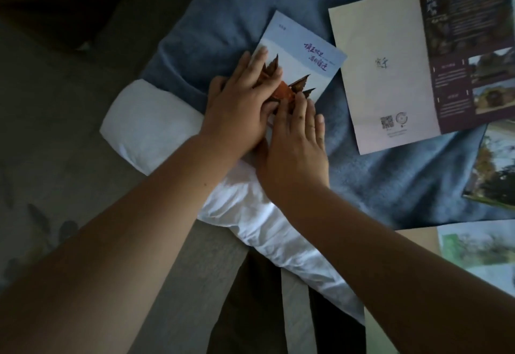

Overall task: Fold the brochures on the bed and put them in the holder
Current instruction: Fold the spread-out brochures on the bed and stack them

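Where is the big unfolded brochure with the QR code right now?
The unfolded brochure lies flat on the blue blanket at the upper right of the head view, just right of the folded brochure that both hands press.

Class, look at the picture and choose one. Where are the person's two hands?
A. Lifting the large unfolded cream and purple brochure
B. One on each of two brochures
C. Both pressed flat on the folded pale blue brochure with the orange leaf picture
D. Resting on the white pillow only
C: the left hand and the right hand both lie flat on the folded pale blue brochure with the orange leaf picture, which rests on the blue blanket.
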Motion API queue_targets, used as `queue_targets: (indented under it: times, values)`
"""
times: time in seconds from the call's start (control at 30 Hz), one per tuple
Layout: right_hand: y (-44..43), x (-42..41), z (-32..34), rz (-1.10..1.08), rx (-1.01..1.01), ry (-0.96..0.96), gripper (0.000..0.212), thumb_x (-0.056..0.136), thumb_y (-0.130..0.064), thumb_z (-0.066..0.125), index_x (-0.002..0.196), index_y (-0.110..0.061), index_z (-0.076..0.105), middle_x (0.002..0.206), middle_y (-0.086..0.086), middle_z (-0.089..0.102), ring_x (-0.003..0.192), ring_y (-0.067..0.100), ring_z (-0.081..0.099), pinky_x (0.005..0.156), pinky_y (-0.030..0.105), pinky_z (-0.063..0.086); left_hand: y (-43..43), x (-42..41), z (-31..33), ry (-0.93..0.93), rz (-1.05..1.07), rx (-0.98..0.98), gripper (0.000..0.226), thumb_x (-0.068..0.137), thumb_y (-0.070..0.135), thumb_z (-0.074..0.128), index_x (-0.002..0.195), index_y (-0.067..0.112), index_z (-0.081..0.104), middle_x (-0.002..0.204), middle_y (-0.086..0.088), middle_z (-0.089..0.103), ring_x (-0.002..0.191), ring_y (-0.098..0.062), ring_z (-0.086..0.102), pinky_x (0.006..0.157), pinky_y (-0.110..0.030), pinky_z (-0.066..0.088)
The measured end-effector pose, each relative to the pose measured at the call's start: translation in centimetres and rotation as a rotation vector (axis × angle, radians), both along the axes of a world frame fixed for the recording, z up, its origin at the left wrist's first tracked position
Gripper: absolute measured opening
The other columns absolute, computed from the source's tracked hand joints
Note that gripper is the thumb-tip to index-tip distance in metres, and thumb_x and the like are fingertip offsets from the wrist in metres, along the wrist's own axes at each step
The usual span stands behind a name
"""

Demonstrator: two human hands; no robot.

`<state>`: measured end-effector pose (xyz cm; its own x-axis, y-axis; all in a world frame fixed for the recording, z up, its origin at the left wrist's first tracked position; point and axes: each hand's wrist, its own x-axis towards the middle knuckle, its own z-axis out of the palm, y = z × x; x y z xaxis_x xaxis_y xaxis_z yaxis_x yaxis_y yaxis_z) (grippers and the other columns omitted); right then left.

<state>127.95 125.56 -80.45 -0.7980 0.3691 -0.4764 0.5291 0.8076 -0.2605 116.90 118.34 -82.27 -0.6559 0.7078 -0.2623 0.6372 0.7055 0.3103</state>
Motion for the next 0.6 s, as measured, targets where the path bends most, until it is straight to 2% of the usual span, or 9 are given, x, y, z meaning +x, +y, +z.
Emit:
queue_targets:
  times: [0.17,0.23,0.33,0.43,0.6]
  values:
    - [-0.4,-1.4,0.9,-0.054,-0.021,-0.051,0.083,0.107,-0.049,0.035,0.162,-0.006,-0.009,0.169,0.02,-0.013,0.158,0.031,-0.012,0.128,0.043,-0.008,0.5,-1.6,1.0,0.022,-0.119,-0.064,0.055,0.109,0.037,0.041,0.162,0.027,0.028,0.173,-0.004,0.003,0.16,-0.027,0.004,0.122,-0.046,0.019]
    - [0.6,-1.9,1.4,-0.045,-0.027,-0.055,0.09,0.105,-0.052,0.042,0.162,-0.006,-0.009,0.17,0.021,-0.011,0.158,0.031,-0.009,0.128,0.042,-0.007,0.2,-1.4,2.0,0.044,-0.155,-0.1,0.06,0.106,0.038,0.047,0.162,0.028,0.028,0.173,-0.004,0.006,0.159,-0.028,0.004,0.126,-0.047,0.015]
    - [2.5,-2.8,2.0,-0.015,-0.034,-0.104,0.113,0.092,-0.056,0.067,0.162,-0.004,-0.004,0.171,0.018,-0.003,0.159,0.029,-0.003,0.129,0.041,-0.001,0.0,-1.0,3.4,-0.014,-0.195,-0.192,0.089,0.088,0.05,0.071,0.162,0.026,0.028,0.173,-0.004,0.008,0.159,-0.031,0.005,0.124,-0.052,0.019]
    - [3.1,-3.8,2.1,0.029,-0.053,-0.208,0.129,0.08,-0.054,0.081,0.162,-0.004,-0.005,0.17,0.02,-0.003,0.159,0.033,-0.001,0.129,0.043,0.004,0.5,-0.8,3.9,-0.169,-0.154,-0.271,0.111,0.078,0.049,0.081,0.165,0.025,0.015,0.173,-0.004,-0.004,0.159,-0.029,0.002,0.121,-0.051,0.029]
    - [3.4,-5.3,0.5,0.044,-0.052,-0.259,0.124,0.076,-0.047,0.086,0.161,-0.008,0.006,0.162,0.023,0.017,0.153,0.038,0.02,0.123,0.046,0.028,2.1,-0.9,1.9,-0.167,-0.153,-0.368,0.119,0.078,0.047,0.082,0.165,0.028,0.003,0.172,-0.009,-0.005,0.159,-0.034,-0.001,0.122,-0.049,0.025]
